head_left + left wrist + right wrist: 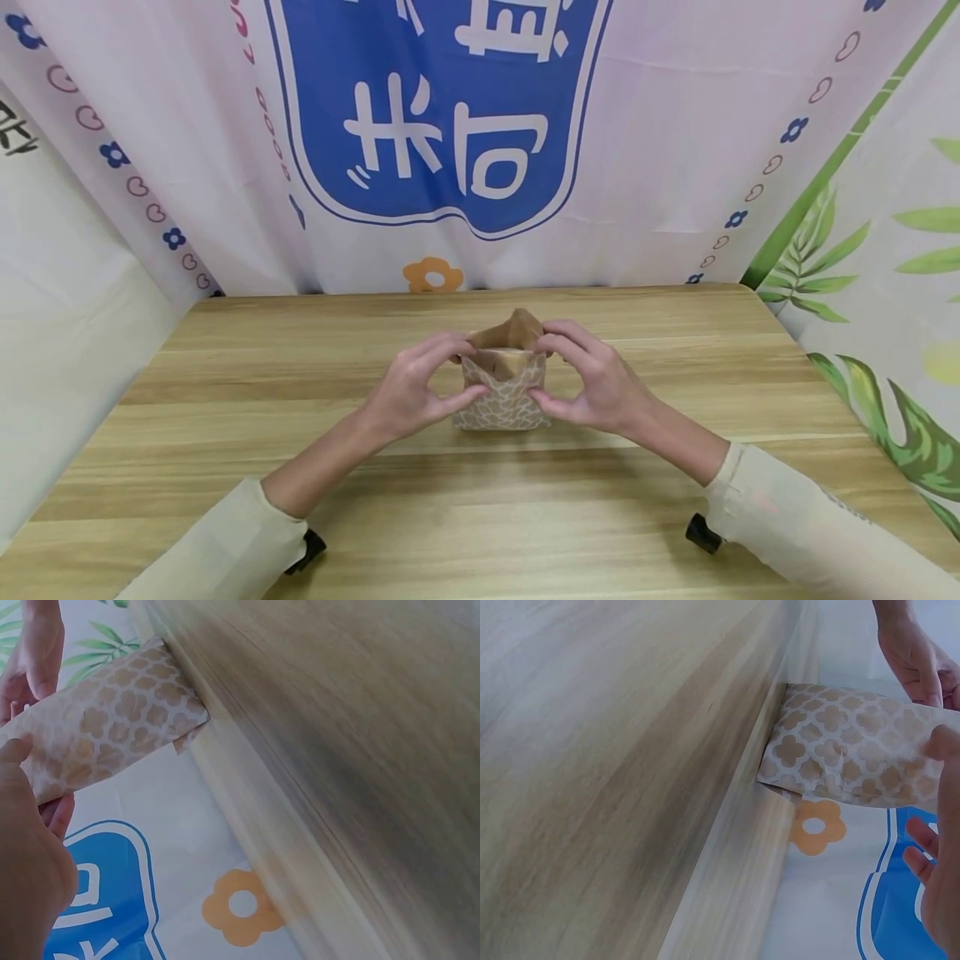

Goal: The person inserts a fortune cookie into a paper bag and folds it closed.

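A brown paper bag (pixel 502 408) with a white quatrefoil lattice print stands upright on the wooden table, its mouth spread and its plain brown inside showing. My left hand (pixel 411 387) pinches the left side of the bag's mouth, thumb on the front face and fingers at the rim. On the opposite side my right hand (pixel 600 382) grips the rim in the same way. Both wrist views show the patterned bag (pixel 124 724) with its base against the table and a hand at each side of the upper part.
The wood-grain table (pixel 480 525) spreads around the bag. Behind it hangs a pale cloth (pixel 652 167) with a blue printed emblem and an orange flower. A leaf-printed sheet (pixel 885 333) hangs on the right, and a white sheet (pixel 67 275) on the left.
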Demonstrator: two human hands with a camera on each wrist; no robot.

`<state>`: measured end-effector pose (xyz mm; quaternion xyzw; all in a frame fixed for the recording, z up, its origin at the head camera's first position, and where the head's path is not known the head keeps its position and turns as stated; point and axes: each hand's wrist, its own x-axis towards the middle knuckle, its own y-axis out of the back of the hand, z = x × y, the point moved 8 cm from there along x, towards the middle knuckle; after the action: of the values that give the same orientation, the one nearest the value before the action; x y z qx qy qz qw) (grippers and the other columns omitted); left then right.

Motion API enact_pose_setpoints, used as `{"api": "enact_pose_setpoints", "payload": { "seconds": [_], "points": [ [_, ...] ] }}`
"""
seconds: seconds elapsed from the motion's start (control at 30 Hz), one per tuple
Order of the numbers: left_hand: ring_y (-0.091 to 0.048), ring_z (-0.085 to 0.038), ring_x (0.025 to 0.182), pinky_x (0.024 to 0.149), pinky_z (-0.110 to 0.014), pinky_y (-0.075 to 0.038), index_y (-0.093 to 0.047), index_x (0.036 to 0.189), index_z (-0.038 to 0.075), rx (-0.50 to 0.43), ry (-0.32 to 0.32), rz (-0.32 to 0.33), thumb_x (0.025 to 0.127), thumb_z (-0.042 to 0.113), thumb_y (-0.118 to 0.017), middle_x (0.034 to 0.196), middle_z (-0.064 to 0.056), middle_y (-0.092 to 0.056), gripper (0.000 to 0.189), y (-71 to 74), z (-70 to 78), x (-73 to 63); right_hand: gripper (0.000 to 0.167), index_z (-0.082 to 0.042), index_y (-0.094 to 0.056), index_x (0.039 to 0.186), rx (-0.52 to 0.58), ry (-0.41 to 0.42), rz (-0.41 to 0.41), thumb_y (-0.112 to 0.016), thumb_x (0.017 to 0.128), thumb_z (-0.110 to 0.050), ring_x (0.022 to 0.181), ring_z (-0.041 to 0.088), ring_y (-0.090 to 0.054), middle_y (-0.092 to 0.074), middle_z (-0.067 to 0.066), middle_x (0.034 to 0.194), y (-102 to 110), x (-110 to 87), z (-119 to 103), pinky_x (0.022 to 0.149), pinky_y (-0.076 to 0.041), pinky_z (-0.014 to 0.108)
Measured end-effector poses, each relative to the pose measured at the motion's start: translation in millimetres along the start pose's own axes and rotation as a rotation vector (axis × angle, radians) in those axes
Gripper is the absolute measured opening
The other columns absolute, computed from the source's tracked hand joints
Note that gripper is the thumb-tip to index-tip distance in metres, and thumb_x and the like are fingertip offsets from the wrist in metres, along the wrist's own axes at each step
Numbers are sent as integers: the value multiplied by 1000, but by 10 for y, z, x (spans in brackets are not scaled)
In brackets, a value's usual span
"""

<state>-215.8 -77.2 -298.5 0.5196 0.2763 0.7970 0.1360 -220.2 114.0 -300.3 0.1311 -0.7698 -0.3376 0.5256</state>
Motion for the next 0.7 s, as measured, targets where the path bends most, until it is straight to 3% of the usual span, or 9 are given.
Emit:
{"api": "enact_pose_setpoints", "payload": {
  "seconds": [0.23, 0.33, 0.47, 0.6, 0.7],
  "points": [
    [-68, -39, 111, 96, -43, -59, -61, 107, -2, -48, 64, 37, 68, 7, -95, 123, -23, -68, 52, -54, -37, 22, 51, 1, -63, 113, 113, -52, 10, -91, 72, -12, 107, 32, -64, -64, 17, 119, -26, 35, 46, 74, -60, 29],
    [-65, -39, 117, 98, -41, -59, -55, 119, -4, -142, 122, 37, 68, 4, -96, 133, -25, -63, 66, -109, -62, 48, 57, 2, -61, 119, 156, -79, 23, -92, 73, -11, 103, 29, -64, -64, 18, 122, -44, 42, 65, 74, -60, 30],
    [-64, -36, 121, 98, -42, -58, -42, 141, -4, -241, 208, 49, 71, -1, -94, 137, -23, -63, 88, -159, -98, 75, 80, 6, -52, 138, 205, -133, 52, -93, 71, -7, 95, 25, -67, -66, 19, 123, -48, 55, 96, 71, -60, 33],
    [-65, -34, 121, 102, -40, -56, -43, 145, 0, -267, 296, 67, 74, -3, -91, 133, -20, -67, 86, -181, -143, 73, 94, 3, -44, 150, 237, -202, 75, -94, 70, -4, 86, 21, -67, -70, 12, 104, -45, 53, 141, 69, -59, 34],
    [-66, -34, 120, 93, -33, -57, -47, 143, -1, -276, 353, 83, 75, -3, -90, 130, -19, -69, 81, -189, -173, 63, 95, 2, -43, 151, 250, -244, 88, -93, 71, -1, 78, 16, -62, -67, 3, 86, -45, 39, 173, 69, -58, 33]
  ]
}}
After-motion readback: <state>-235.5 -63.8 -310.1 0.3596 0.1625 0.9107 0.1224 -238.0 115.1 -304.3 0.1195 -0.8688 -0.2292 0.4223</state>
